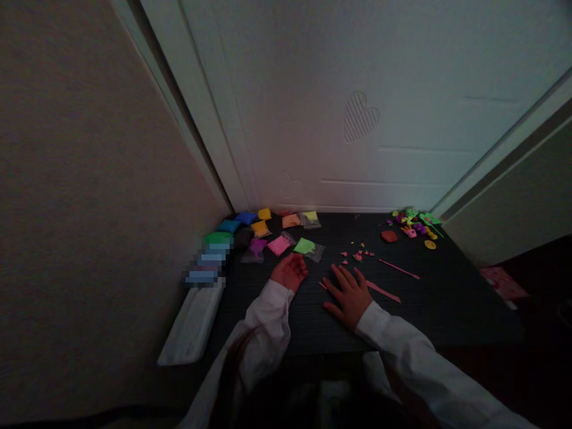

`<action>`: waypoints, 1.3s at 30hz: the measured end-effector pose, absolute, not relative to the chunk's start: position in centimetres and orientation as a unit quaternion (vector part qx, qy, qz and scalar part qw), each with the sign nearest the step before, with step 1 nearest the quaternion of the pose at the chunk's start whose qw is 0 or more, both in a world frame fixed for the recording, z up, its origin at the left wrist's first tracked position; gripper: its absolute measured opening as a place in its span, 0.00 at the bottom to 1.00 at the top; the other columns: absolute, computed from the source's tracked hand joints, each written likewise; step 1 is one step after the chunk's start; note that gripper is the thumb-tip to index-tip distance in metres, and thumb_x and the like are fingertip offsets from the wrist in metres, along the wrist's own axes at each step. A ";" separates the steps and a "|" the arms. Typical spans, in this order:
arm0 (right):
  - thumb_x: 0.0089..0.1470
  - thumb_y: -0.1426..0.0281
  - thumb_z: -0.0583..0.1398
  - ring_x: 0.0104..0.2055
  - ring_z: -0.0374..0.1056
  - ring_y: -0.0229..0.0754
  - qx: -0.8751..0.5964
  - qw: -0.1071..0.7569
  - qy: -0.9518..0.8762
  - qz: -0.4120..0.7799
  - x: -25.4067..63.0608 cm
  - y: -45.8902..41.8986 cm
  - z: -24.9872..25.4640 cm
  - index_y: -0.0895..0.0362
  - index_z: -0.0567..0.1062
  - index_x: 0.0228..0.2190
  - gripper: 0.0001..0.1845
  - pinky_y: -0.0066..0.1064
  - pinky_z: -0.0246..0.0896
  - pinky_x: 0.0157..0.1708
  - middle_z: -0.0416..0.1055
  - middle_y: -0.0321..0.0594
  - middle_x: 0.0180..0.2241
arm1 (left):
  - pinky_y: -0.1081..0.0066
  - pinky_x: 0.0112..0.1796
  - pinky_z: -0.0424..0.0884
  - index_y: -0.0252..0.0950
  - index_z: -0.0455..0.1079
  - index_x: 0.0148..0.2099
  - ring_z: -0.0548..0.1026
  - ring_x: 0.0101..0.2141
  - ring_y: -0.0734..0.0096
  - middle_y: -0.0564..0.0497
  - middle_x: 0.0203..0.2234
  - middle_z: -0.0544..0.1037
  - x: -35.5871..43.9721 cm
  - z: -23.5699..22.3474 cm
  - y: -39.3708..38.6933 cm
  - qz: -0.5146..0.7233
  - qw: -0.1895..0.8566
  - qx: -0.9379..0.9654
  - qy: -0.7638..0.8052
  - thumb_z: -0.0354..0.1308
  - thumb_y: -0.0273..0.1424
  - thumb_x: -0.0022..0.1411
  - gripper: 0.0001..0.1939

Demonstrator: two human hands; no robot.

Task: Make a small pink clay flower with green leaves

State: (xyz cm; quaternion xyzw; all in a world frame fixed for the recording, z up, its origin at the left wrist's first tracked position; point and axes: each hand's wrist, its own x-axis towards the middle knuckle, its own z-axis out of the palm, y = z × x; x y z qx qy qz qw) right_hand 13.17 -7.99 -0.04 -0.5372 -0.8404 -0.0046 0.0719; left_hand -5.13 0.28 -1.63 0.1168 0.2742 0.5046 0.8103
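Note:
My right hand [348, 295] lies palm down with its fingers spread on the dark table [277, 322]. From under its right side runs a thin pink clay strip [384, 291], and a small pink tip shows to its left. My left hand [290, 273] rests on its side, palm partly up and fingers loosely curled, with nothing visible in it. Just beyond it are bags of pink clay [279, 245] and light green clay [305, 245]. Small pink clay pieces [358, 257] lie past my right hand, and a second thin pink strip [399, 269] is farther right.
More coloured clay packets, including an orange one [260, 228], line the back left. A white box [192, 328] stands along the left edge. A reddish clay lump [389, 236] and colourful small clay shapes [415, 223] sit at the back right. A white panel [313, 119] rises behind the table.

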 end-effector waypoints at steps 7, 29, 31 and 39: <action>0.47 0.49 0.40 0.57 0.38 0.50 -0.509 0.080 -0.857 0.019 12.5 -8.7 0.1 0.46 0.53 0.51 0.30 0.51 0.24 0.50 0.39 0.45 0.57 | 0.71 0.27 0.64 0.29 0.68 0.29 0.69 0.23 0.73 0.48 0.19 0.71 -5.2 -1.5 0.3 0.506 0.806 0.126 0.281 0.47 0.30 0.53 0.10; 0.47 0.48 0.41 0.57 0.38 0.50 -0.484 0.071 -0.872 -0.003 13.5 -7.0 0.1 0.49 0.54 0.51 0.32 0.50 0.23 0.50 0.41 0.45 0.57 | 0.70 0.27 0.65 0.29 0.68 0.29 0.69 0.23 0.74 0.48 0.19 0.71 -5.1 -1.4 0.3 0.507 0.804 0.124 0.284 0.47 0.30 0.54 0.11; 0.47 0.48 0.41 0.57 0.38 0.50 -0.476 0.070 -0.877 0.000 13.5 -7.0 0.1 0.48 0.54 0.51 0.32 0.50 0.24 0.50 0.41 0.45 0.57 | 0.70 0.27 0.65 0.29 0.68 0.29 0.69 0.23 0.74 0.48 0.19 0.72 -5.1 -1.5 0.3 0.506 0.806 0.120 0.284 0.47 0.30 0.54 0.11; 0.47 0.49 0.43 0.56 0.39 0.50 -0.466 0.065 -0.882 0.000 14.0 -6.5 0.0 0.46 0.52 0.51 0.31 0.50 0.24 0.50 0.39 0.44 0.57 | 0.70 0.28 0.65 0.29 0.68 0.29 0.70 0.23 0.74 0.48 0.19 0.72 -5.1 -1.6 0.3 0.502 0.808 0.123 0.284 0.47 0.30 0.54 0.11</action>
